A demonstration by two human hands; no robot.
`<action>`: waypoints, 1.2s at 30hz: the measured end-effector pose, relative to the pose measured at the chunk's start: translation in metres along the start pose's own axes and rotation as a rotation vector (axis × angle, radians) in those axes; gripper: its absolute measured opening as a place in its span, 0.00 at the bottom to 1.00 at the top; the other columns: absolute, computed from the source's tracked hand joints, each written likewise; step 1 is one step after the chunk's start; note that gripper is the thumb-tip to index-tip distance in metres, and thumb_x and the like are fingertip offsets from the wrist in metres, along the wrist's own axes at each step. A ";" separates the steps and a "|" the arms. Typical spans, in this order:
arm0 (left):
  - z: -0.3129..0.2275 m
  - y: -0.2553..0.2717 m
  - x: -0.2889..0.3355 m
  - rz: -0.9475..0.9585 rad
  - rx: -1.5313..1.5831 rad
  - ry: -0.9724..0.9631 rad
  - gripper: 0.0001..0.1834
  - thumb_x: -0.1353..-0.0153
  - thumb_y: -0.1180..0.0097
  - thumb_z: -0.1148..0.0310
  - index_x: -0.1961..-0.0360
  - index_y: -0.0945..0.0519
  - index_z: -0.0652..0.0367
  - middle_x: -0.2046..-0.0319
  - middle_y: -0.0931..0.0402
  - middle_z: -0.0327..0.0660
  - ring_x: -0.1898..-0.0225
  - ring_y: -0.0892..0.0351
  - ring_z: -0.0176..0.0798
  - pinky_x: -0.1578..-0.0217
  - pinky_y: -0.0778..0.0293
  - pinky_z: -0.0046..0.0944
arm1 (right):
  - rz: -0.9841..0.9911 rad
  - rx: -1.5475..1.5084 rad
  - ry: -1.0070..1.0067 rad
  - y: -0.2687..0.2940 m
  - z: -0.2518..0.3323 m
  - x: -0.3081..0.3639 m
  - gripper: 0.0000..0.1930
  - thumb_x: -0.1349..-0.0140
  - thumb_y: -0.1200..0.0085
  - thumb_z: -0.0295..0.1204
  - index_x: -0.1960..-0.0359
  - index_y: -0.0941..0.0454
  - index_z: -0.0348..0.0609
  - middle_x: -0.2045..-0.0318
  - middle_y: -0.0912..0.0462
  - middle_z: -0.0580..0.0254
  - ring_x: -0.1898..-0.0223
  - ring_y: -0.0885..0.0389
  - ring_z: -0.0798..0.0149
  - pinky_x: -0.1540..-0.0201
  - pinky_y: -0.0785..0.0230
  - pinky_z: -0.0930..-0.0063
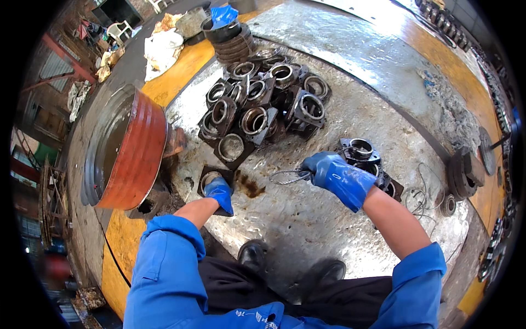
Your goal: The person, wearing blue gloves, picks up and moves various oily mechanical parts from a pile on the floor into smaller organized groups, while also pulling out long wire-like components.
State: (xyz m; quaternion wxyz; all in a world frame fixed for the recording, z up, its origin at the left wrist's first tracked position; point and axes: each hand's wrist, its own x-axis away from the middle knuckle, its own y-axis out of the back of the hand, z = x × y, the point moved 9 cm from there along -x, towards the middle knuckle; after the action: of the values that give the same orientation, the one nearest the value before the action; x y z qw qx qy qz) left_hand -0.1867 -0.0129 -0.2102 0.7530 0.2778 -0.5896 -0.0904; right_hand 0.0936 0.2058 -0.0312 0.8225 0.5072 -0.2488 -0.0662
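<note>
Both my hands wear blue rubber gloves. Low on the left, my left hand (219,192) grips the rim of a square metal flange with a round opening (204,185), which rests on the floor plate; its fingertips are partly hidden. My right hand (331,172) is closed around a wire rope loop (285,177), whose bent end sticks out to the left above the plate. Just beyond that hand stands a small group of similar flanges (361,147), partly covered by the glove. Ahead lies a large heap of greasy square flanges (257,118) with round openings.
An orange-red drum (139,151) tilts at the left, near the held flange. Behind the heap stand stacked rings (234,46) topped by a black pan (221,32). Loose wire (423,200) and heavy metal blocks (463,172) lie to the right. My boots (252,255) are close below.
</note>
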 end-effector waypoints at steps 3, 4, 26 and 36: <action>0.009 0.024 0.007 -0.076 0.252 0.175 0.29 0.51 0.28 0.46 0.55 0.14 0.57 0.53 0.15 0.52 0.52 0.16 0.52 0.48 0.22 0.45 | -0.057 0.037 0.023 0.013 0.004 0.016 0.13 0.40 0.46 0.36 0.56 0.16 0.50 0.55 0.14 0.51 0.51 0.16 0.46 0.49 0.23 0.55; 0.015 0.029 0.009 -0.071 0.410 0.265 0.28 0.46 0.30 0.47 0.53 0.15 0.57 0.52 0.16 0.52 0.52 0.16 0.53 0.49 0.22 0.45 | -0.037 0.054 -0.004 0.016 0.003 0.020 0.12 0.40 0.45 0.35 0.58 0.15 0.48 0.56 0.13 0.51 0.51 0.15 0.46 0.50 0.22 0.55; -0.206 0.154 0.091 0.107 1.780 -0.575 0.14 0.32 0.40 0.65 0.50 0.18 0.59 0.60 0.16 0.41 0.60 0.16 0.36 0.56 0.18 0.37 | 0.024 0.285 -0.272 -0.036 -0.036 -0.004 0.14 0.35 0.46 0.36 0.54 0.12 0.51 0.55 0.11 0.56 0.54 0.12 0.51 0.56 0.21 0.54; -0.209 0.239 0.181 -0.647 1.091 -0.747 0.15 0.33 0.38 0.72 0.46 0.18 0.62 0.55 0.16 0.41 0.55 0.19 0.32 0.51 0.22 0.33 | -0.553 -0.167 -0.105 -0.005 -0.026 -0.004 0.11 0.42 0.41 0.41 0.66 0.13 0.51 0.68 0.12 0.53 0.65 0.13 0.49 0.63 0.22 0.56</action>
State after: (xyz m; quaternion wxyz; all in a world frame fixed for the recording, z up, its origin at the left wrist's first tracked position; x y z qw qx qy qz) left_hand 0.0155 0.1665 0.0360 0.1922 0.7238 -0.6566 -0.0904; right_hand 0.1030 0.2263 -0.0461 0.7982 0.4820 -0.1371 -0.3344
